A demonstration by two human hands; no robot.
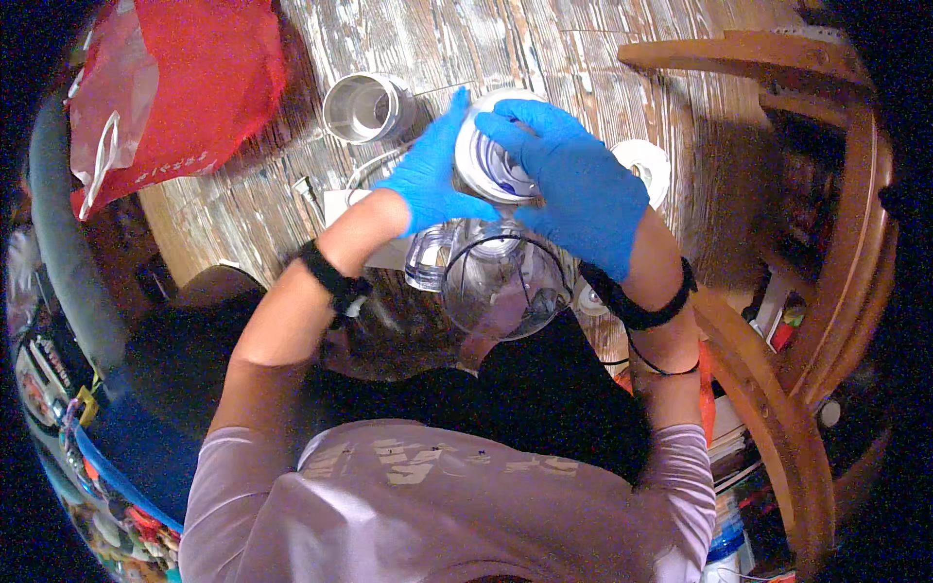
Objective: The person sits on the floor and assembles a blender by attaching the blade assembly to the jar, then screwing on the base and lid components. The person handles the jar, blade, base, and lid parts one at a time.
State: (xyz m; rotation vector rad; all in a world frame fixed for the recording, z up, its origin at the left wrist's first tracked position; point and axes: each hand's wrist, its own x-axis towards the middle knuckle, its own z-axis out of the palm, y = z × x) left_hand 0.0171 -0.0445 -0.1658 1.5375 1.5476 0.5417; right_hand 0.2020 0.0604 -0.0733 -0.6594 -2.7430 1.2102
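A white round appliance part [489, 173] with dark blue rings stands between my gloved hands. It looks like a small appliance's base or lid; I cannot tell which. My right hand [581, 180], in a blue glove, lies over its right side with the fingers bent onto its top. On the other side, my left hand [432, 180], also blue-gloved, has its fingers stretched away from me and the thumb spread; whether it touches the part is unclear. Just nearer to me is a clear jug [507, 291] with a dark rim and a clear handle [425, 260].
A steel cup [367, 109] stands at the far left, near a red bag [204, 87]. A white cord ends in a plug [307, 188]. Right of my right hand lies a white ring-shaped disc [643, 167]. A brown wooden chair [836, 243] borders the table's right side.
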